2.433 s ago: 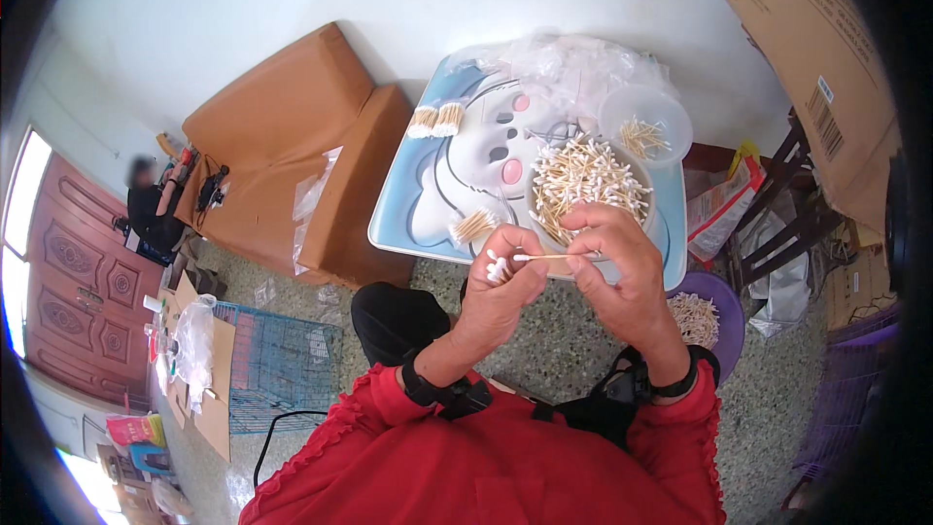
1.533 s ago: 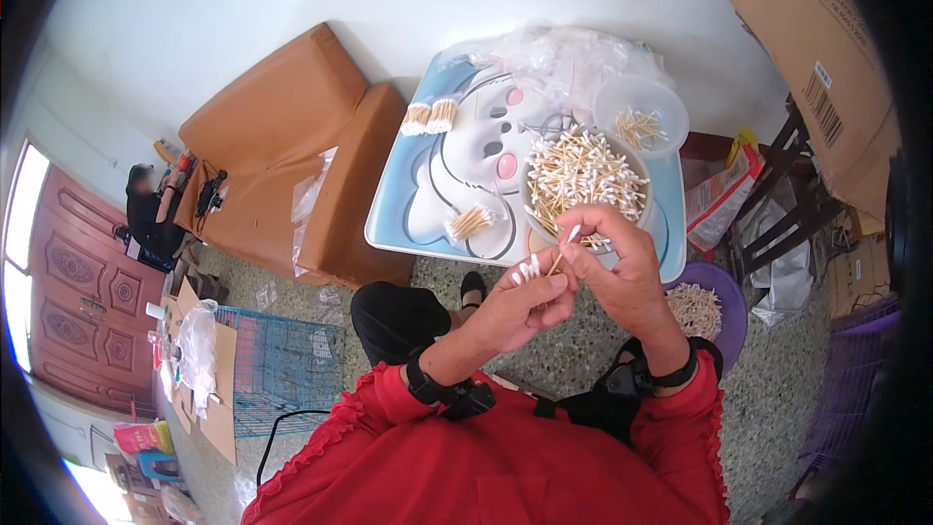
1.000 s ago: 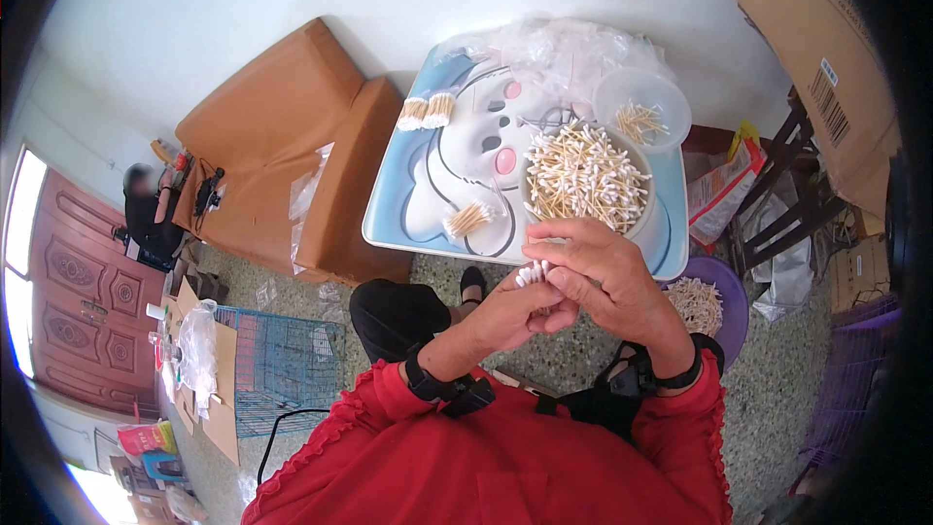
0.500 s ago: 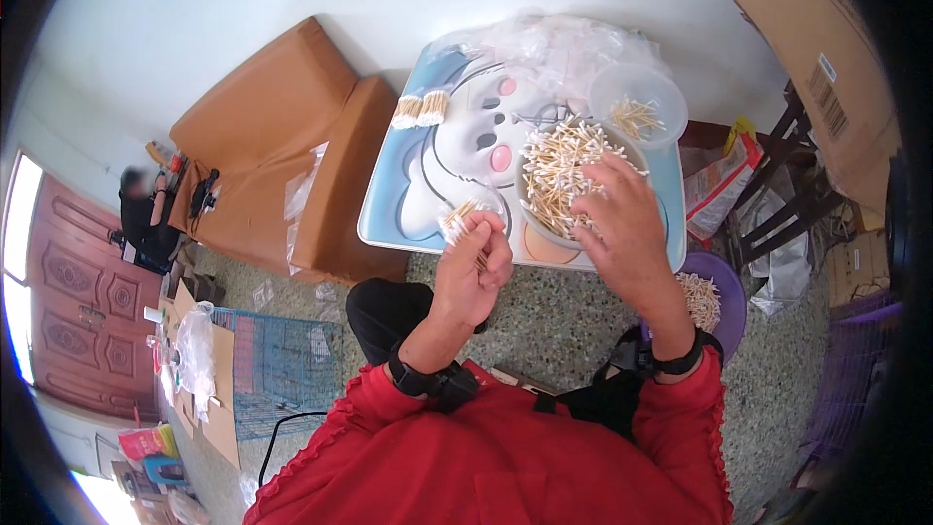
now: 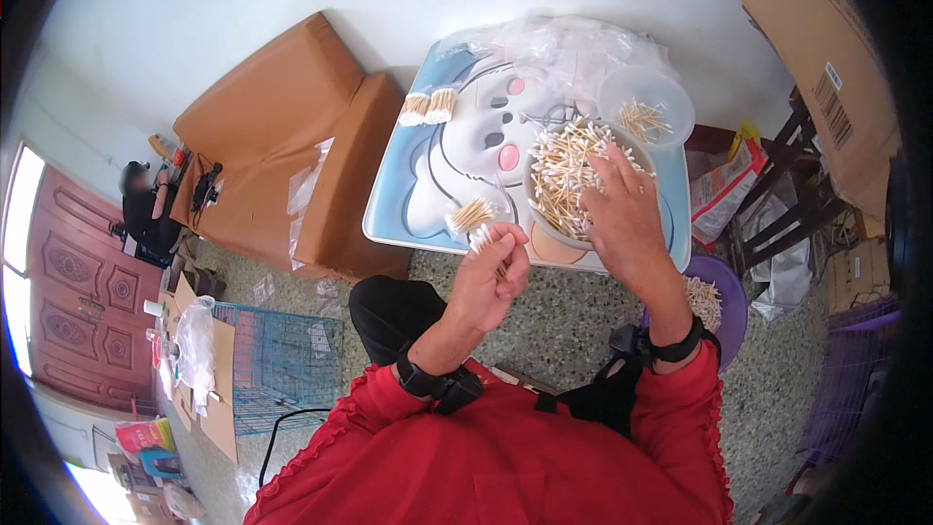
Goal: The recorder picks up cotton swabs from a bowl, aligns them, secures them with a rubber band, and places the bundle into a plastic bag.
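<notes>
Near-left of the bowl [image 5: 558,233], the left hand [image 5: 489,284] clamps swabs [image 5: 482,239], probably keeping them bundled; the right hand [image 5: 630,226], fingers apart, is over the bowl.

1. Hands: in contact at the bowl's [image 5: 562,238] six o'clock one second ago; now well apart.
2. Right hand [image 5: 632,231]: shifted from six o'clock to about four o'clock, fingers now spread over the loose cotton swabs [image 5: 562,175].
3. Left hand [image 5: 489,284]: withdrawn slightly toward six o'clock within the last half-second, exposing more of the tabletop swab bundle [image 5: 470,215].
</notes>
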Tool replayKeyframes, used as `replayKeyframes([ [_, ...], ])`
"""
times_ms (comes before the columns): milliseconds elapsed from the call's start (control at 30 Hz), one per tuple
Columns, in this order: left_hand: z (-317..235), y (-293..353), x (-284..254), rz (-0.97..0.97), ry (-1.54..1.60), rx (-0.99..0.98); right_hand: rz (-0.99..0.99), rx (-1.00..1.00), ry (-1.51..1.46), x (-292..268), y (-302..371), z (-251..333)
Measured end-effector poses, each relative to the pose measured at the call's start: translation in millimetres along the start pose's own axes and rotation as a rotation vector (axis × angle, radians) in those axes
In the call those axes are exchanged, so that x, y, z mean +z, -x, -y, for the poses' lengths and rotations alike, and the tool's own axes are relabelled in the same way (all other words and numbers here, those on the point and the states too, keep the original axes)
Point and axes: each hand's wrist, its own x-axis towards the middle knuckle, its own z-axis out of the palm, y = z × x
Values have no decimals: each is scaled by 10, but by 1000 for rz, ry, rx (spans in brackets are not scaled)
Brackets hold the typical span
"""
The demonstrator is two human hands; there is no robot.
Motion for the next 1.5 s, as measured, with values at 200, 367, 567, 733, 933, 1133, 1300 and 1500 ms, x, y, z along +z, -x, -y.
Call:
replayKeyframes([
  [200, 40, -13, 31, 25, -12, -16, 17, -16, 40, 245, 16, -33],
  [367, 56, -14, 57, 32, -27, -30, -68, -8, -31, 274, -25, -24],
  [567, 63, -21, 76, 46, -14, -31, -89, -16, -13, 314, -20, -106],
  [733, 50, -20, 49, 41, -21, -16, -84, 86, -31, -41, -53, -197],
  [933, 57, -33, 84, 38, -37, -45, -108, 51, -369, -194, -36, -212],
  [1133, 29, 3, 180, -11, -32, -25, -35, -25, -574, -265, -54, -25],
  [1300, 31, 20, 200, -68, -30, 39, -24, -69, -571, -265, -40, -3],
  [1500, 39, 29, 171, -60, -94, 68, -35, -104, -555, -233, -19, 20],
])
